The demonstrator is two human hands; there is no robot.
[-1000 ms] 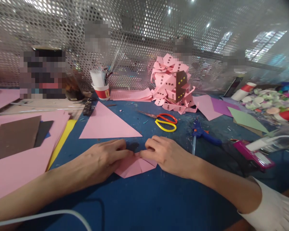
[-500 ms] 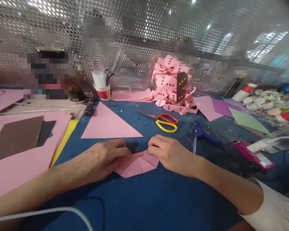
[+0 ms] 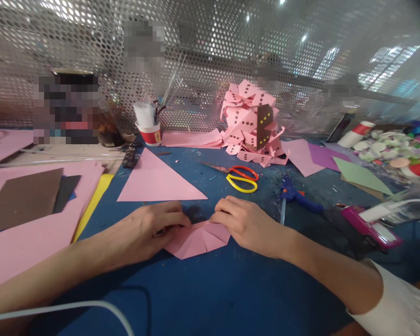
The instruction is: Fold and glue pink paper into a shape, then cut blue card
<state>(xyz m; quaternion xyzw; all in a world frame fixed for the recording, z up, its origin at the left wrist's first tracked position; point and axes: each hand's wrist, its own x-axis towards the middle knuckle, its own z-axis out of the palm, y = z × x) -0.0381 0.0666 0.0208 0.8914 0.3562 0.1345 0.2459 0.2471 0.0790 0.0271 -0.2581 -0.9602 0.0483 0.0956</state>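
A folded piece of pink paper [image 3: 196, 240] with creases fanning across it lies on the blue table. My left hand [image 3: 157, 228] grips its left end with bent fingers, and part of the paper is hidden under them. At its upper right edge, my right hand [image 3: 240, 224] pinches the paper with curled fingers. Just beyond my hands lies a flat pink paper triangle [image 3: 157, 179]. Scissors [image 3: 240, 176] with one red and one yellow handle rest behind my right hand.
A blue glue gun [image 3: 294, 193] lies to the right, near a magenta-and-white device [image 3: 371, 226]. Pink sheets [image 3: 31, 261] cover the left side, with a brown sheet [image 3: 24, 200] on top. A pink paper model [image 3: 247, 123] stands behind. A white cable [image 3: 91, 304] crosses the lower left.
My right fingers have shifted slightly left along the paper's upper edge. The left fingers have moved a little, and the paper's raised edge sits slightly differently. Both hands remain on it.
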